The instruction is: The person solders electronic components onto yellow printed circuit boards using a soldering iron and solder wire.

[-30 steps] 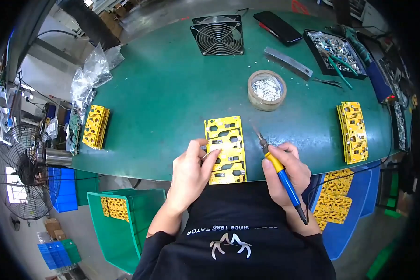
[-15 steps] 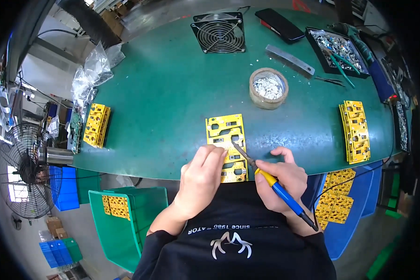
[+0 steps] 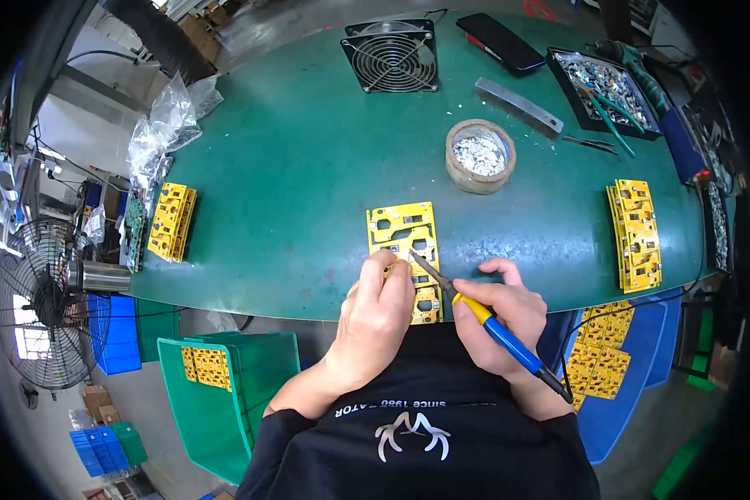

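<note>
A yellow circuit board panel [image 3: 402, 218] with dark cut-outs lies flat on the green table, close to its near edge. My right hand [image 3: 508, 321] grips a soldering iron [image 3: 507, 340] with a blue and yellow handle, its tip reaching the middle of the panel. Over the panel's left side, my left hand [image 3: 368, 327] is closed in a pinch just beside the iron's tip. Whatever is between those fingertips is too small to make out. The hand covers the panel's lower left part.
Stacked yellow panels stand at the left [image 3: 172, 223] and right [image 3: 636, 237]. Beyond the work are a round tub [image 3: 480, 158] of silvery bits, a square fan [image 3: 392, 58], a metal bar [image 3: 518, 107] and a black parts tray [image 3: 600, 83]. A green bin [image 3: 200, 417] and blue bin [image 3: 617, 408] flank me.
My left hand has shifted slightly right, its fingertips now higher on the panel. The iron's tip has moved slightly left and up. The panel has hardly moved.
</note>
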Available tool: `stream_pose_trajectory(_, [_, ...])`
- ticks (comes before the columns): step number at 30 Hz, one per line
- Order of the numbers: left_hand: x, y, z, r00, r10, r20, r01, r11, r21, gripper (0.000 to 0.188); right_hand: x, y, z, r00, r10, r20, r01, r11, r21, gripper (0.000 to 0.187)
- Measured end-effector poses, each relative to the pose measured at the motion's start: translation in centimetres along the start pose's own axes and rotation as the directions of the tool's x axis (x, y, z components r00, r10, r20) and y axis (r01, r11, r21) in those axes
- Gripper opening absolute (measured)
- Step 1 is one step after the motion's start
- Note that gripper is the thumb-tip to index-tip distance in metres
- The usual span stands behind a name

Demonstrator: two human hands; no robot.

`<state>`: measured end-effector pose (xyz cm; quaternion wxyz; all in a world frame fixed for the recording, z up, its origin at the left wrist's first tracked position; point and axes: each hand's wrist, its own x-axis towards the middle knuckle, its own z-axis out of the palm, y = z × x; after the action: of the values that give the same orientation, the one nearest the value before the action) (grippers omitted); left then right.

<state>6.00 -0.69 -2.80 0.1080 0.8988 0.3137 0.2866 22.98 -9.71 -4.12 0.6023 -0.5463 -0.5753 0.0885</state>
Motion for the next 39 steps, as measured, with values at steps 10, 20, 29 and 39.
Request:
stream_pose_trajectory(10, [0.1, 0.0, 0.0, 0.999, -0.04, -0.01, 0.04, 0.999, -0.009, 0.02, 0.1, -0.1, 0.1, 1.0, 0.007, -0.006, -0.007, 1.0, -0.019, 0.024])
stream_pose_trajectory(20, [-0.2, 0.0, -0.4, 0.992, -0.082, 0.099, 0.082, 0.997, 0.002, 0.032, 0.0, 0.1, 0.4, 0.999, -0.024, -0.023, 0.024, 1.0, -0.02, 0.024])
stream_pose_trajectory(29, [-0.2, 0.1, -1.3, 0.97, -0.094, 0.225, 0.096, 0.995, 0.002, 0.04, -0.2, -0.1, 0.3, 1.0, -0.026, -0.011, 0.026, 0.999, -0.022, 0.024])
stream_pose_trajectory(39, [0.1, -0.5, -0.6, 0.974, -0.095, 0.204, 0.086, 0.995, 0.054, 0.049, -0.4, -0.4, -0.5, 1.0, 0.006, -0.024, -0.006, 1.0, 0.019, 0.021])
